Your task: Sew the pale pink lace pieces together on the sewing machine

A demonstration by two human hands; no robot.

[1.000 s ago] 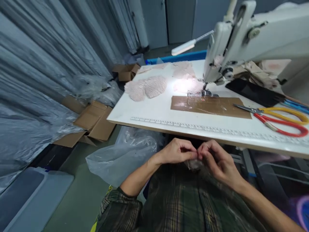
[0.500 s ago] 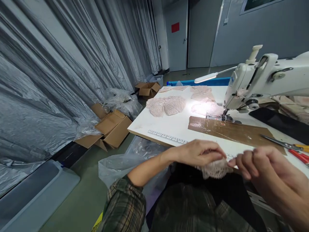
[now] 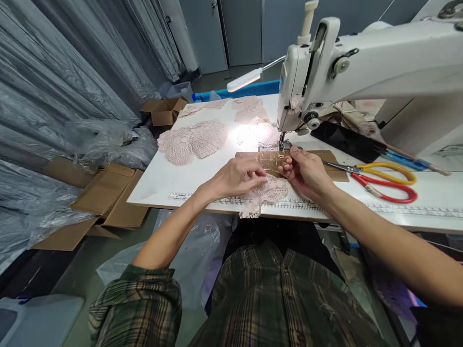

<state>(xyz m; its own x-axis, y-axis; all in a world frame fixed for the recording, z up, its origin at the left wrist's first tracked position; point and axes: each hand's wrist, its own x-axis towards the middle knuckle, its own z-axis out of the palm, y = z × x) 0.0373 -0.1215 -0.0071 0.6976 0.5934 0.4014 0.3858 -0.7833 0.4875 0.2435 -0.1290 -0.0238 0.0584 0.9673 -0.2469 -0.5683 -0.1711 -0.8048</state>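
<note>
1. The left hand (image 3: 238, 177) is lying in the middle of the frame, with its fingers pinching the left part of a pale pink lace piece (image 3: 265, 195).
2. The right hand (image 3: 306, 172) is staying just to the right of it, and it is grasping the upper right edge of the same lace piece between thumb and fingers.
3. The lace piece is resting on the front edge of the white table (image 3: 202, 171), over the printed ruler strip (image 3: 181, 197), and one corner is hanging down past the edge.
4. A brown cardboard sheet (image 3: 336, 173) is lying just behind the hands, under the needle of the white sewing machine (image 3: 361, 72), which is filling the upper right of the frame.
5. Scissors with yellow and red handles (image 3: 383, 180) are lying to the right of the right hand, near but apart from it.
6. More lace pieces (image 3: 191, 142) are sitting on the table in the upper middle, well apart from the hands.
7. Open cardboard boxes (image 3: 108, 193) are standing on the floor at the left, beside the grey plastic curtain (image 3: 54, 86).
</note>
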